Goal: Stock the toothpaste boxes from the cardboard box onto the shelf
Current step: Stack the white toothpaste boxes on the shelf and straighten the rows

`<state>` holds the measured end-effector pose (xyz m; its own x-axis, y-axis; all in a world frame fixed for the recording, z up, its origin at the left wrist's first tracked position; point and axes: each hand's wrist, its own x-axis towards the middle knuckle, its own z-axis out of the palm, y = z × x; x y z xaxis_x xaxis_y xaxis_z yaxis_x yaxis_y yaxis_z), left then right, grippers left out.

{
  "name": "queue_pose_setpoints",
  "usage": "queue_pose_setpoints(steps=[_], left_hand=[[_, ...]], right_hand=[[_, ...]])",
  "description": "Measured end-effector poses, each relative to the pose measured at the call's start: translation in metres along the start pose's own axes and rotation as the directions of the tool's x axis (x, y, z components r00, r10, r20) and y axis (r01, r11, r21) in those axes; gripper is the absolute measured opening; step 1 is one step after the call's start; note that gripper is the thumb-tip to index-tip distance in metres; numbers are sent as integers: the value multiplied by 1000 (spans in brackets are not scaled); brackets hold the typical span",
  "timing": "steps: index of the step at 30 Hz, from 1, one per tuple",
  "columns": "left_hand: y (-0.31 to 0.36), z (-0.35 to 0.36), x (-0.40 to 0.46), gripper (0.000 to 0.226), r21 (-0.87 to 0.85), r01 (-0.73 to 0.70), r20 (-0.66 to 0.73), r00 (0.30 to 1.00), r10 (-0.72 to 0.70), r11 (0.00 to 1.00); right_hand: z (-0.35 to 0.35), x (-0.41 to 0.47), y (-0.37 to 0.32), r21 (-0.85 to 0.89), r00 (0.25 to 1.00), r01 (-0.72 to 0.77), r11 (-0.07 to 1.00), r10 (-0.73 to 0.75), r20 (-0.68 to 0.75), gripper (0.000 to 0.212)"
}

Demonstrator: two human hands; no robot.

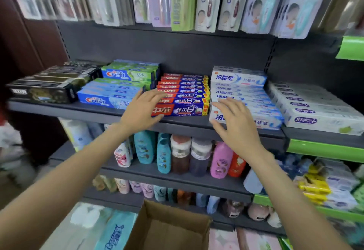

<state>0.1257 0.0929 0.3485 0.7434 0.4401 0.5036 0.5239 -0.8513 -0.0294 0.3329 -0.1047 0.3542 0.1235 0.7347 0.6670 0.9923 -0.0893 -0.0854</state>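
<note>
Rows of toothpaste boxes fill the dark shelf (pixel 110 113). In the middle lies a stack of red and blue toothpaste boxes (pixel 185 110). My left hand (pixel 143 110) spreads its fingers at the left end of that stack, and its fingertips touch the front box. My right hand (pixel 234 119) is open with straight fingers in front of the white and blue toothpaste boxes (pixel 262 119), just right of the red stack. Neither hand holds anything. The open cardboard box (pixel 171 228) sits below on the floor, and its visible inside looks bare.
Black boxes (pixel 41 92) and blue Crest boxes (pixel 106 100) lie at the left, white boxes with purple labels (pixel 315 116) at the right. Toothbrush packs (pixel 183 1) hang above. Shampoo bottles (pixel 163 153) stand on the shelf below.
</note>
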Motion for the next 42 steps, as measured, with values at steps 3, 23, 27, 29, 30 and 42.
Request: queue_pose_setpoints(steps=[3,23,27,29,30,42], left_hand=[[-13,5,19,65,78,-82,160,985,69,994],[-49,38,84,72,56,-273,122,957,265,960],[-46,51,90,73,25,-340,211,921,328,940],[-48,54,89,74,-32,-328,181,927,328,944],[-49,55,88,75,-40,-328,161,930,330,944],[-50,56,88,77,-16,-309,215,928,305,951]], right_hand=[[22,33,-14,-67,987,58,996,-47,151,48],[75,118,-16,-42,879,-134,990,138,456,52],[86,156,5,-32,884,-307,951,297,360,51],[105,171,9,-113,813,-334,936,346,469,56],[115,175,10,-141,761,-355,924,374,530,59],[133,180,6,-201,671,-347,916,392,629,67]])
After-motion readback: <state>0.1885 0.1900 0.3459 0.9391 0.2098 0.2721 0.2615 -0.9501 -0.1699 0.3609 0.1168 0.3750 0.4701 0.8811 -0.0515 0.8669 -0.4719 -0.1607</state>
